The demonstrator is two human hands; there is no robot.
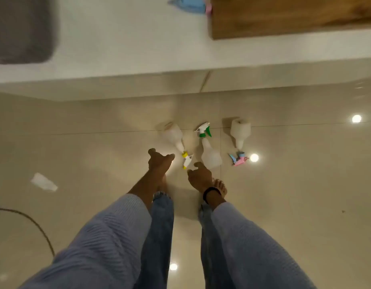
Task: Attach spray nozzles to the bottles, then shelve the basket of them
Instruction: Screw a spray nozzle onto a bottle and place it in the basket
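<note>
Three translucent white bottles lie on the glossy floor. The left bottle [173, 135] has a yellow and white nozzle [186, 159] at its neck. On the middle bottle [210, 154] sits a green and white nozzle [203, 129]. The right bottle [240, 130] has no nozzle; a pink and blue nozzle [238, 158] lies loose just below its neck. My left hand [159, 161] hovers open just left of the yellow nozzle. Below the middle bottle my right hand [200, 175] is open too, and it holds nothing.
A white raised ledge [122, 59] runs across the top, with a wooden board [284, 15], a blue item [188, 3] and a grey mat [20, 28] on it. A white object [44, 182] lies on the floor at left, a cord [30, 222] below it.
</note>
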